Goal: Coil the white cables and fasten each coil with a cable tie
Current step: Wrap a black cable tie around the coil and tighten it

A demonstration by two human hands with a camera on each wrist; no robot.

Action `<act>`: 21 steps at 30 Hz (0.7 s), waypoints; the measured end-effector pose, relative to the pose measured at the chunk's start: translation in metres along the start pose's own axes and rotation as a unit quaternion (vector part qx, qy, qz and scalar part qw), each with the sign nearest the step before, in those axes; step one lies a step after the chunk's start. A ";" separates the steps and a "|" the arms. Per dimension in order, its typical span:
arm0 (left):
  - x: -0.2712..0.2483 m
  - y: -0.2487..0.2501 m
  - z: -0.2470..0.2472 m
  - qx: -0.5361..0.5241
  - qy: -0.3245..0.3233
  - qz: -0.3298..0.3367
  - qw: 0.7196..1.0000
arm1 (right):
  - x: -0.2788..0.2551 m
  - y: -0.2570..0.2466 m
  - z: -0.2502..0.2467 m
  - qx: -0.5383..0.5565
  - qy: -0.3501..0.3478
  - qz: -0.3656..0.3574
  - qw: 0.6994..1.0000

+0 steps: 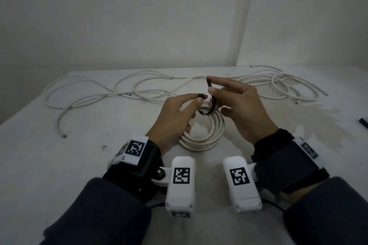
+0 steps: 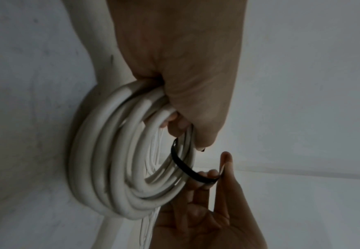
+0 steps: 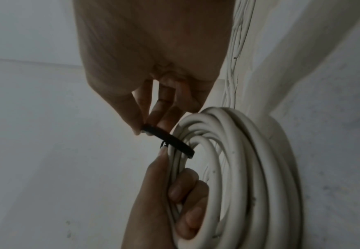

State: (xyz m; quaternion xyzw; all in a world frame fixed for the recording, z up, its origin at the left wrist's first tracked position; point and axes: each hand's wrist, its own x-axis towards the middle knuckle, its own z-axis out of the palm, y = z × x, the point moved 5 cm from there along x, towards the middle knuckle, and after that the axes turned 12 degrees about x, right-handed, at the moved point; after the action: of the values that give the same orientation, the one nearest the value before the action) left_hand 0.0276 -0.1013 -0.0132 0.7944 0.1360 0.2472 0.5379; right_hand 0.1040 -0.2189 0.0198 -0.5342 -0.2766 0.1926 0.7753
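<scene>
A coil of white cable (image 1: 203, 133) sits on the table's middle, its far side lifted. A black cable tie (image 1: 208, 110) loops under the coil's far strands. My left hand (image 1: 201, 99) pinches the tie's square head between thumb and forefinger, and its lower fingers curl round the coil (image 2: 115, 168). My right hand (image 1: 210, 85) pinches the tie's tail end, held up just above and right of the head. In the right wrist view the tie (image 3: 170, 141) runs from my right fingertips (image 3: 138, 129) into the coil (image 3: 249, 168).
Several loose white cables (image 1: 139, 87) sprawl across the back of the white table (image 1: 59, 165), with more tangled at the back right (image 1: 282, 87). A small black object (image 1: 363, 122) lies at the right edge. Walls close the back and right.
</scene>
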 end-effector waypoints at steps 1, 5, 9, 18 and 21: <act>0.000 0.000 0.000 0.000 0.002 -0.002 1.000 | 0.000 0.000 0.000 0.000 0.004 0.002 1.000; -0.001 0.002 -0.001 0.013 0.011 0.000 1.000 | -0.001 -0.002 0.002 -0.042 0.012 -0.023 0.999; -0.002 0.006 -0.001 0.018 0.015 0.014 1.000 | -0.001 -0.005 0.005 -0.071 0.016 -0.051 0.996; -0.001 0.006 0.000 0.020 0.018 0.018 0.999 | 0.003 0.003 0.003 -0.097 0.002 -0.050 0.994; -0.001 0.007 0.000 0.024 0.013 0.018 0.999 | 0.003 0.002 0.004 -0.099 -0.009 -0.042 0.994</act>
State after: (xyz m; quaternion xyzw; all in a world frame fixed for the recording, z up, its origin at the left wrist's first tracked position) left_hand 0.0262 -0.1044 -0.0071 0.8059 0.1344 0.2637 0.5127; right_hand 0.1032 -0.2133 0.0193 -0.5943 -0.3237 0.1368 0.7233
